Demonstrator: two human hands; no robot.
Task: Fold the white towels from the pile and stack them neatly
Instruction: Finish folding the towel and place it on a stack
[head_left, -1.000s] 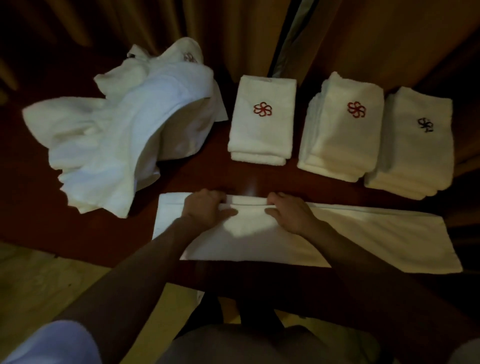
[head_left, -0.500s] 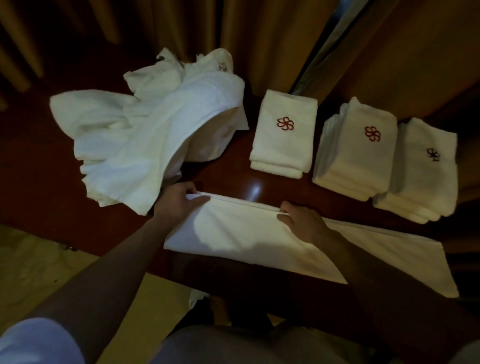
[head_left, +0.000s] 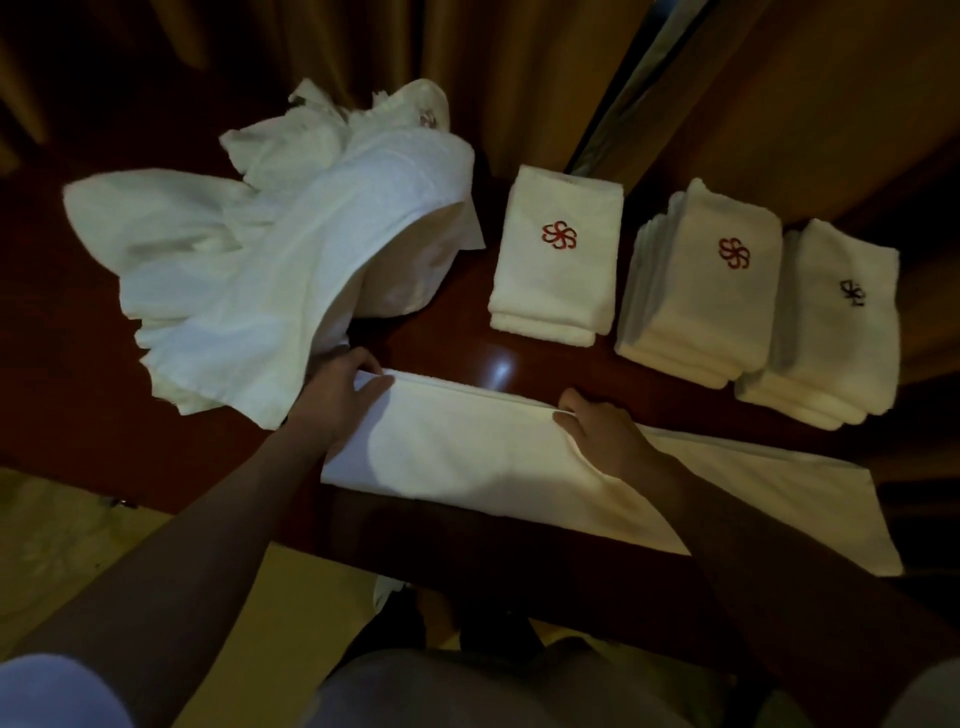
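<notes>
Now that my left hand (head_left: 332, 387) has slid out to the left end of the long white terry towel (head_left: 467, 457) lying along the dark wooden table's (head_left: 436, 332) near edge, both hands pinch its far hem, right hand (head_left: 597, 431) mid-length, ready for the crosswise fold. My forearm hides some cloth; the fingertips are hard to make out.

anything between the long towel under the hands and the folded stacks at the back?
Nothing visible. Bare table lies between the long towel and the three folded stacks. The unfolded pile sits off to the left, beside the left hand. The right hand is mid-towel.
</notes>
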